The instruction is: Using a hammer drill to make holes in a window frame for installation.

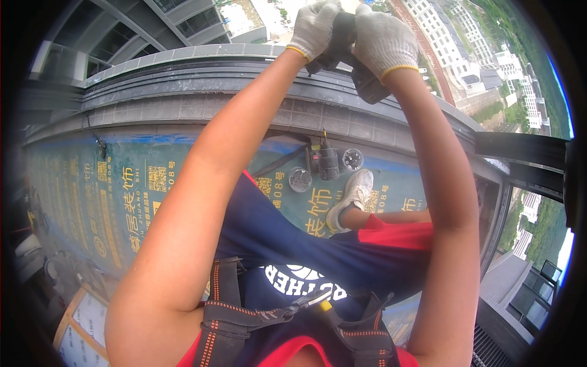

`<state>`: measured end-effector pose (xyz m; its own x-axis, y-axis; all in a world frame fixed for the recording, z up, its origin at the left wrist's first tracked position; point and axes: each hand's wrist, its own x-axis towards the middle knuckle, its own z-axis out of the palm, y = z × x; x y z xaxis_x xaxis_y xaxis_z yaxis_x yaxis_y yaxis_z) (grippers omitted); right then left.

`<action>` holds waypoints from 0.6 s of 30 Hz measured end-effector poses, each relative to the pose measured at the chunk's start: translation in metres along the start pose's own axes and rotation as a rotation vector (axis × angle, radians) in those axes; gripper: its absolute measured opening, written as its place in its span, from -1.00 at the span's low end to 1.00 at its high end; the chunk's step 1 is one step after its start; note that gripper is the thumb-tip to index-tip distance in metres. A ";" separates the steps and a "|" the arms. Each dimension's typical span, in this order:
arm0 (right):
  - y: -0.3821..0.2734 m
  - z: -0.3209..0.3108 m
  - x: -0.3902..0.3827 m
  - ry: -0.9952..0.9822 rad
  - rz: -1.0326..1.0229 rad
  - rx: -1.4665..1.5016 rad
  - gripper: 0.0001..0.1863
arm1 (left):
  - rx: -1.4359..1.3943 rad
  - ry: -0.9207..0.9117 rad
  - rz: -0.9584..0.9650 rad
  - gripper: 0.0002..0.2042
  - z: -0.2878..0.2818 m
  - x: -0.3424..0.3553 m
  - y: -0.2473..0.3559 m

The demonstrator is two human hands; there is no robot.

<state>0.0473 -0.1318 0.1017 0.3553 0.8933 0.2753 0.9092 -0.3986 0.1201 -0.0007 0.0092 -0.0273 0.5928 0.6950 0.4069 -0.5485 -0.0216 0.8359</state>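
Left hand (315, 33) and right hand (389, 43) both clasp the power tool (343, 40) by the far ledge (306, 116), likely to steady it.

My rough knitted cloth gloves (391, 44), matt plastic power tool (341, 41), my woven harness straps (221, 300), smooth metal window rails (183, 81), clear plastic tubs (299, 180) near the edge of the smooth floor sheet (125, 202)

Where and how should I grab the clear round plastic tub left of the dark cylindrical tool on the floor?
Probably pinch the clear round plastic tub by opposite sides of its rim, your white-gloved left hand coming from above and its near side: its circular outline faces up, while the dark cylindrical tool stands close on its right. That hand holds the black power tool.
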 end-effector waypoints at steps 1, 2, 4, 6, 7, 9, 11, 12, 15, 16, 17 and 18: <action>0.001 0.001 0.000 0.009 -0.005 0.002 -0.72 | -0.003 -0.003 0.009 -0.68 0.002 0.000 0.000; 0.003 0.003 0.000 0.018 -0.010 0.003 -0.72 | -0.006 -0.007 0.018 -0.68 0.003 0.000 0.000; 0.000 -0.001 0.000 0.006 -0.008 0.004 -0.72 | 0.009 0.007 0.022 -0.68 0.000 0.000 -0.003; -0.002 -0.002 0.001 -0.006 -0.006 0.004 -0.73 | 0.024 0.020 0.026 -0.69 -0.003 0.001 -0.005; -0.002 -0.002 0.001 -0.001 -0.011 0.002 -0.73 | 0.035 0.011 0.031 -0.69 -0.006 0.002 -0.006; -0.002 -0.001 0.001 0.002 -0.015 0.000 -0.73 | 0.046 0.002 0.035 -0.69 -0.006 0.002 -0.006; 0.000 0.001 0.001 0.004 -0.029 -0.007 -0.73 | 0.019 0.021 0.025 -0.69 -0.001 -0.001 -0.005; 0.000 0.000 0.000 0.004 -0.030 -0.007 -0.73 | 0.020 0.022 0.026 -0.69 -0.001 -0.001 -0.004; -0.001 -0.001 0.000 0.005 -0.025 0.011 -0.73 | 0.056 0.013 0.036 -0.69 -0.002 -0.001 -0.002; -0.003 0.000 0.002 -0.006 -0.022 -0.027 -0.73 | 0.052 0.011 0.038 -0.69 -0.003 -0.001 -0.002; -0.004 0.001 0.004 -0.017 -0.019 -0.065 -0.73 | 0.047 0.009 0.039 -0.69 -0.004 0.000 -0.003; -0.003 0.001 0.003 -0.018 -0.017 -0.066 -0.73 | 0.046 0.008 0.038 -0.69 -0.003 -0.001 -0.002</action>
<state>0.0460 -0.1282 0.1010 0.3440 0.9037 0.2550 0.8992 -0.3952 0.1877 -0.0014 0.0108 -0.0305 0.5670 0.6989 0.4359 -0.5429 -0.0809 0.8359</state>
